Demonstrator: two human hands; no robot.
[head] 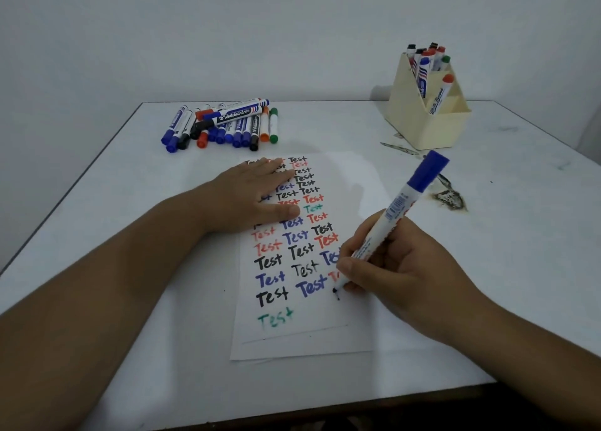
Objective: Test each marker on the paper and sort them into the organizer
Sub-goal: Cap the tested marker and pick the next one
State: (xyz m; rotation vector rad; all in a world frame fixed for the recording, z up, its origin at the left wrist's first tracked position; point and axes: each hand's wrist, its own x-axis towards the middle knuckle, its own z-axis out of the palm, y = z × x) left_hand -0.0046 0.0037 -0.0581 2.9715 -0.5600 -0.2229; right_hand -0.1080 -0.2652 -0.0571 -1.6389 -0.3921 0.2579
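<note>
White table [487, 268] | left hand [257, 199] flat on paper [351, 177] | right hand [390, 268] grips marker [393, 212]

Two hands show: the left hand [257, 196] and the right hand [390, 261]; one marker [400, 209] sits between the right fingers [351, 264]; one sheet of paper [344, 177] lies under the left fingers [279, 170]; beyond those fingertips one pile of markers [224, 125], too overlapped to count; beyond the right fingers one organizer [426, 118] with roughly eight markers, partly hidden.
</note>
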